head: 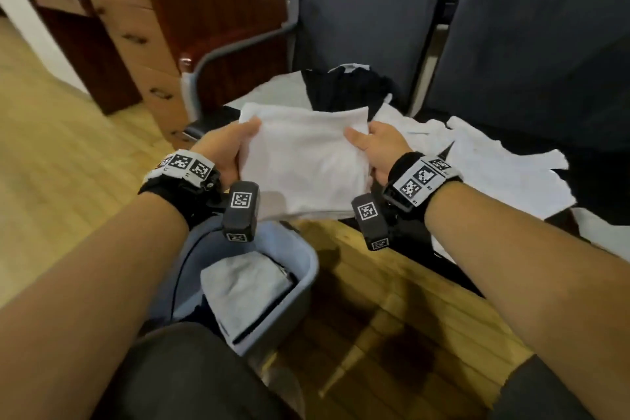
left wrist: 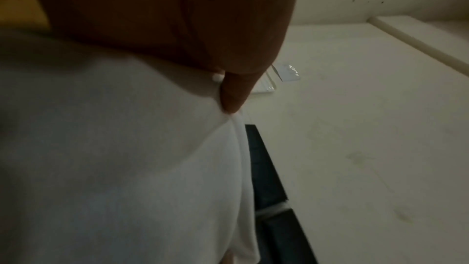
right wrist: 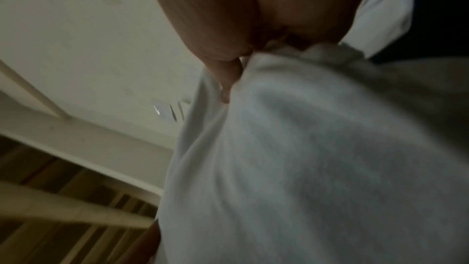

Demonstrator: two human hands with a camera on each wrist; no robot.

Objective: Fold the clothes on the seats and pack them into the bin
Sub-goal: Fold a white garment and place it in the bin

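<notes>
A folded white garment (head: pixel 303 160) hangs in the air between my two hands, in front of the seat edge. My left hand (head: pixel 226 147) grips its left side, thumb on top. My right hand (head: pixel 373 147) grips its right side the same way. The wrist views show the white cloth (left wrist: pixel 114 158) (right wrist: pixel 304 158) filling the frame under each palm. Below, on the floor, stands a grey-blue bin (head: pixel 303 280) holding a folded grey garment (head: pixel 245 290). A black garment (head: pixel 344 89) and more white clothes (head: pixel 494 164) lie on the dark seats.
Dark padded seats (head: pixel 531 44) with a metal armrest (head: pixel 218 58) stand ahead. A wooden desk with drawers (head: pixel 136 34) is at the left. Wood floor (head: pixel 51 164) lies around the bin. My dark-trousered knees (head: pixel 191 382) are at the bottom.
</notes>
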